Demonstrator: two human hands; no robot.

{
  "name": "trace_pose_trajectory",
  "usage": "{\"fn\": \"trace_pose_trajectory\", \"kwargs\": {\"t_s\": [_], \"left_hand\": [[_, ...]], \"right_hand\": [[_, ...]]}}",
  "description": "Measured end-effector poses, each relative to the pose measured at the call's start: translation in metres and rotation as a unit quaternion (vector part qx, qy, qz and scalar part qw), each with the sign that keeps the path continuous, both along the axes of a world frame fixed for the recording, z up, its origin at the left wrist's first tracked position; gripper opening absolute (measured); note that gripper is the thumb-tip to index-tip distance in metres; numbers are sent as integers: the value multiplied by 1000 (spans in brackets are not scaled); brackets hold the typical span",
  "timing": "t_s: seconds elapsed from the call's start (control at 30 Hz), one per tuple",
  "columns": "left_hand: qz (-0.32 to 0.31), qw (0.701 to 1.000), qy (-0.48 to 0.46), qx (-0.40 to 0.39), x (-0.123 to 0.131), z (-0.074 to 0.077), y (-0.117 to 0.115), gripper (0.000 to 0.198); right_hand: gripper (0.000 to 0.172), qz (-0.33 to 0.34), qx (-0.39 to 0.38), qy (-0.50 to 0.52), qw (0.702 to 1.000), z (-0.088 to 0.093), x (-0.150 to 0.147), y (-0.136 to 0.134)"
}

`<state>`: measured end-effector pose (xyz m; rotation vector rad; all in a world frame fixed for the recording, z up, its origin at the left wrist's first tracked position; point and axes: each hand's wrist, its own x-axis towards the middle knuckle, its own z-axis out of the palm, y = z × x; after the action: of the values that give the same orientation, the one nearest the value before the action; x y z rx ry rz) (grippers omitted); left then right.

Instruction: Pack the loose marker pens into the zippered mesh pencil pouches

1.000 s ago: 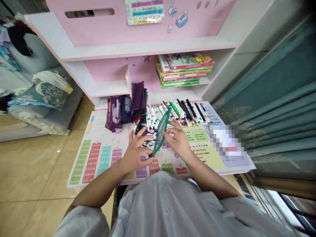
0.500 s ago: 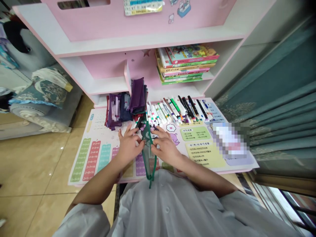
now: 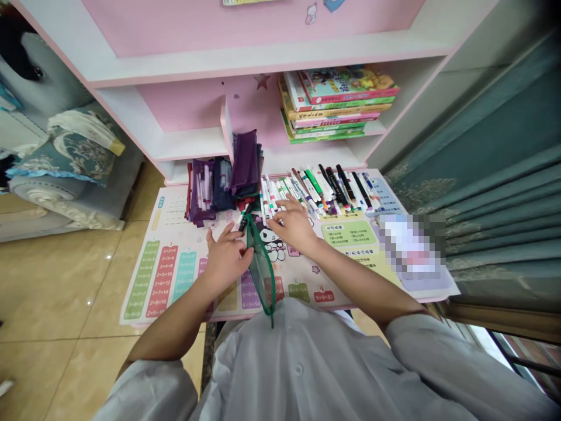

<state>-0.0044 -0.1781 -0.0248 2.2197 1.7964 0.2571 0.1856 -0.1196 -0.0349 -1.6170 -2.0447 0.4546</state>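
My left hand [image 3: 227, 255] pinches the top edge of a green mesh pencil pouch [image 3: 262, 273], which hangs down toward my lap over the printed desk mat [image 3: 175, 275]. My right hand [image 3: 293, 223] reaches forward with fingers curled over the near ends of a row of marker pens [image 3: 319, 188] lying along the back of the desk. Whether it grips a pen is hidden by the fingers. A black pen [image 3: 246, 217] lies just beyond the pouch's top.
A pile of purple and dark pouches [image 3: 228, 178] with pens in them sits at the back left of the desk. Stacked books [image 3: 335, 105] lie on the pink shelf above. A teal curtain [image 3: 495, 187] hangs at right, a sofa [image 3: 65, 169] at left.
The pouch swung from held up between both hands to hanging toward my lap. My right hand let go of it and moved forward to the markers. My left hand kept hold.
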Motion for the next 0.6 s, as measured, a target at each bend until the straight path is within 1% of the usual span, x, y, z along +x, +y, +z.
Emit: {"fn": "trace_pose_trajectory", "kwargs": {"t_s": [0.1, 0.2, 0.3, 0.47, 0.6], "left_hand": [[1, 1000, 6, 18, -3, 0, 0, 31], [4, 1000, 11, 21, -5, 2, 0, 32], [8, 1000, 18, 14, -6, 6, 0, 31], [12, 1000, 21, 10, -7, 7, 0, 32], [13, 1000, 18, 9, -9, 7, 1, 31]], "right_hand": [[24, -10, -20, -48, 999, -1, -21, 26], [28, -27, -37, -78, 996, -9, -42, 41], [37, -43, -35, -101, 993, -19, -54, 48], [51, -53, -47, -137, 988, -30, -65, 54], [56, -66, -55, -141, 986, -34, -70, 56]]}}
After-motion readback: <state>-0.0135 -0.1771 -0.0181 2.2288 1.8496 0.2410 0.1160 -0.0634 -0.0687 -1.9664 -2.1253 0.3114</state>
